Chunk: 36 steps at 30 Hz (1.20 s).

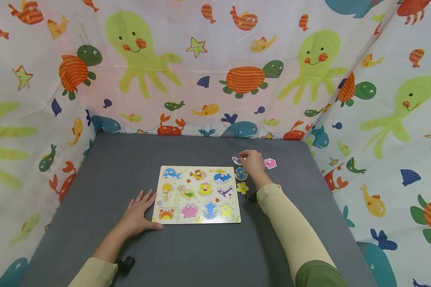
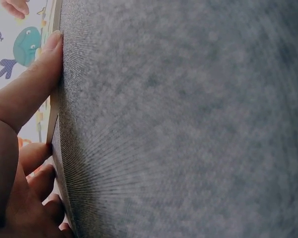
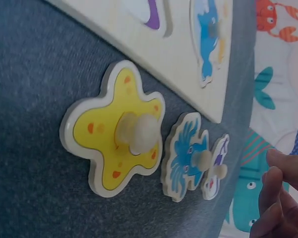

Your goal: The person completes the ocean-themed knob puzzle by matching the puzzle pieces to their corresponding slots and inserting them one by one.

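A wooden sea-animal puzzle board (image 1: 197, 195) lies on the grey table. My left hand (image 1: 141, 213) rests at its lower left corner, fingers spread along the left side. In the left wrist view the thumb (image 2: 39, 79) lies against the board's edge. My right hand (image 1: 253, 163) is over the purple-and-white fish piece (image 1: 236, 160), just off the board's upper right corner. In the right wrist view that piece's knob (image 3: 219, 171) shows uncovered, and the bent fingers (image 3: 273, 193) hold nothing visible. A blue squid piece (image 1: 241, 173) and a yellow starfish piece (image 1: 242, 187) lie nearer me.
A pink shell piece (image 1: 270, 163) lies right of my right hand. Another piece (image 1: 279, 186) shows only a sliver beside the right sleeve. A whale piece (image 1: 222, 175) with a knob sits in the board's top row. A sea-animal curtain (image 1: 208, 56) surrounds the table's back and sides.
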### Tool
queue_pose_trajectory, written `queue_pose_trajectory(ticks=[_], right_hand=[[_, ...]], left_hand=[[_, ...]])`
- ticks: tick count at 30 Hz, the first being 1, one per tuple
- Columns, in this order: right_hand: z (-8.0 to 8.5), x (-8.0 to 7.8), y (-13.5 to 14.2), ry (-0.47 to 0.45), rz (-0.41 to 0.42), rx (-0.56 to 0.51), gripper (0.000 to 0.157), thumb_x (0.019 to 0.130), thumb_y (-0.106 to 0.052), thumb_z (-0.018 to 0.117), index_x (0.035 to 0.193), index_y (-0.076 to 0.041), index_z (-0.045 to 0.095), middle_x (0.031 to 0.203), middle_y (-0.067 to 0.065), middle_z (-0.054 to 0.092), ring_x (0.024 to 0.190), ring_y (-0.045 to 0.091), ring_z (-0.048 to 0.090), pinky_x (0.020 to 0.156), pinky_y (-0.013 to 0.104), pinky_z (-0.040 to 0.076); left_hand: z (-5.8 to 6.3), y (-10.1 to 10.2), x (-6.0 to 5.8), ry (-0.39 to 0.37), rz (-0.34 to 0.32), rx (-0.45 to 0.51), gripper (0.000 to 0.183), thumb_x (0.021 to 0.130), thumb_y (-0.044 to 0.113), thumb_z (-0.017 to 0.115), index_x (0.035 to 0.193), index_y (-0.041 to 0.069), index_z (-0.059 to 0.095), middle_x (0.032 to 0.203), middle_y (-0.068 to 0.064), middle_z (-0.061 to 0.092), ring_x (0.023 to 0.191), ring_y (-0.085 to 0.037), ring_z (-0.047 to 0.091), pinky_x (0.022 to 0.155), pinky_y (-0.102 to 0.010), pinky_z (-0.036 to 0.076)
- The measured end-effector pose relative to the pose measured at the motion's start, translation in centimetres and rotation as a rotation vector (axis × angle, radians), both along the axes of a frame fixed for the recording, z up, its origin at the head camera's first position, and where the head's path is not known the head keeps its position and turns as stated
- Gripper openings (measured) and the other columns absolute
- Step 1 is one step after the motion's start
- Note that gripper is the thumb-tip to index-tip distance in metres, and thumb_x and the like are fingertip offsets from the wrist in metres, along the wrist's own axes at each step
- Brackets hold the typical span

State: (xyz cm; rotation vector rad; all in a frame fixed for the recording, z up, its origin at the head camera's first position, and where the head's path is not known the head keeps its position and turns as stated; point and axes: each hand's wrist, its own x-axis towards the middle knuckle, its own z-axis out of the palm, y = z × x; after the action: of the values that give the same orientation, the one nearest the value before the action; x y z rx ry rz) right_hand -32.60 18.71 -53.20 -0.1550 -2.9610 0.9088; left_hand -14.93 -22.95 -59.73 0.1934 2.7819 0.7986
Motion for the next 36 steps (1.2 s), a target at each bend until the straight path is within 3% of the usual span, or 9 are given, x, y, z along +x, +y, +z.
queue_pose_trajectory(ticks=[15, 27, 36], right_hand=[[-1.7, -2.3, 0.5, -0.194, -0.008, 0.051, 0.023, 0.094, -0.022, 0.073, 0.116, -0.015, 0.075, 0.114, 0.009, 0.071, 0.101, 0.03, 0.064, 0.091, 0.051, 0.051], [-2.5, -2.4, 0.4, -0.161, -0.005, 0.09, 0.022, 0.094, -0.019, 0.072, 0.115, -0.013, 0.076, 0.111, 0.009, 0.073, 0.096, 0.03, 0.066, 0.089, 0.05, 0.053], [-2.8, -2.5, 0.8, -0.142, -0.014, 0.035, 0.015, 0.095, -0.018, 0.071, 0.108, -0.012, 0.076, 0.104, 0.009, 0.073, 0.09, 0.028, 0.066, 0.085, 0.047, 0.055]], left_hand=[[0.5, 0.1, -0.1, -0.025, -0.003, -0.009, 0.13, 0.058, 0.064, 0.09, 0.16, 0.011, 0.029, 0.168, -0.017, 0.019, 0.155, -0.044, 0.003, 0.122, -0.066, 0.003], [0.4, 0.0, -0.1, -0.02, 0.009, -0.007, 0.13, 0.057, 0.063, 0.09, 0.16, 0.012, 0.029, 0.168, -0.016, 0.019, 0.156, -0.043, 0.003, 0.122, -0.065, 0.003], [0.3, 0.0, 0.0, -0.023, 0.01, -0.008, 0.132, 0.056, 0.065, 0.09, 0.16, 0.011, 0.029, 0.168, -0.017, 0.019, 0.156, -0.043, 0.003, 0.122, -0.066, 0.003]])
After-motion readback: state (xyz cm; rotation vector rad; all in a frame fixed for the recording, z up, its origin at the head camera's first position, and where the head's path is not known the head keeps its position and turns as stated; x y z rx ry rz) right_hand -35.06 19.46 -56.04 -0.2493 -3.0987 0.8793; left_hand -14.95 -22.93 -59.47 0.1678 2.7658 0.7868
